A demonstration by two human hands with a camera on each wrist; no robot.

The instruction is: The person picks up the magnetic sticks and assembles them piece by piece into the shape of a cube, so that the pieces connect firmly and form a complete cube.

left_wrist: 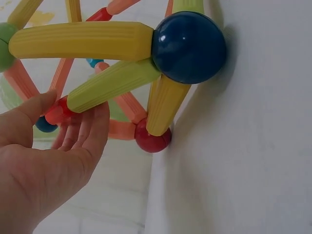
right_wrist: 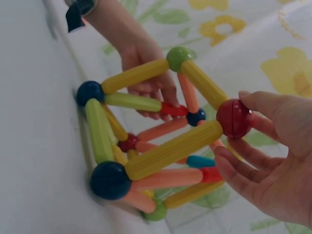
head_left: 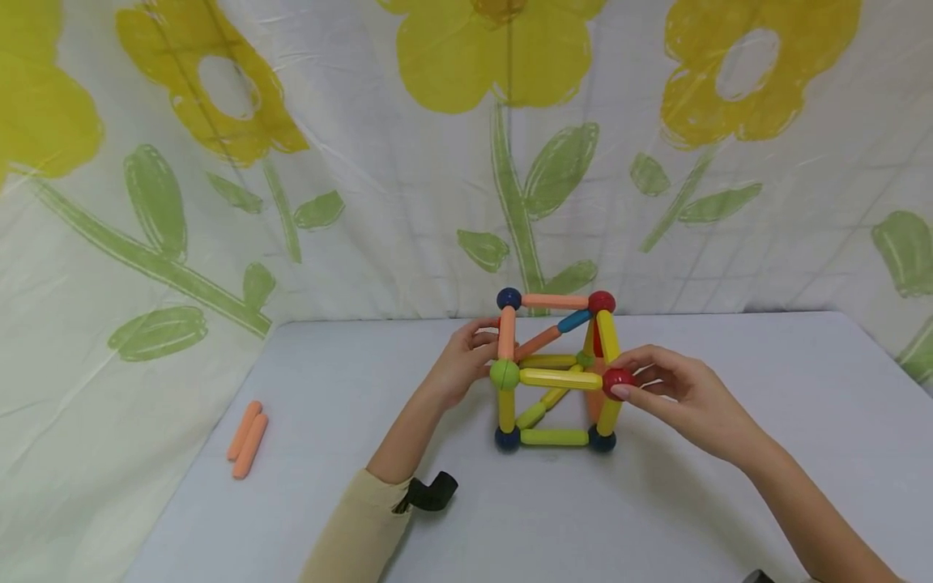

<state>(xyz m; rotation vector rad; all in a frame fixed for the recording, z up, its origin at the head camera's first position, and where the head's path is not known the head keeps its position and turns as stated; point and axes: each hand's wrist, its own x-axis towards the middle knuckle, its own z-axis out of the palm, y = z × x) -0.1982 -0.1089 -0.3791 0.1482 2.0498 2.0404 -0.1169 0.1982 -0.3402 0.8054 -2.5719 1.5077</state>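
A cube-shaped frame of magnetic sticks and balls stands on the table, its lower front corners being dark blue balls [head_left: 507,438]. My right hand [head_left: 681,389] pinches the red ball [right_wrist: 233,118] at the upper front right corner between thumb and fingers. At the frame's left side, my left hand [head_left: 457,364] reaches behind the upper green ball [head_left: 504,374]. In the left wrist view, its thumb and fingers hold a short red stick [left_wrist: 59,112] that meets a light green stick [left_wrist: 114,87] in a slanting brace. Another brace includes a blue stick [head_left: 575,321].
Two loose orange sticks [head_left: 249,441] lie side by side on the table [head_left: 328,364] at the left. Behind the table hangs a white cloth [head_left: 408,202] printed with yellow flowers. A black strap [head_left: 433,491] sticks out from the left sleeve.
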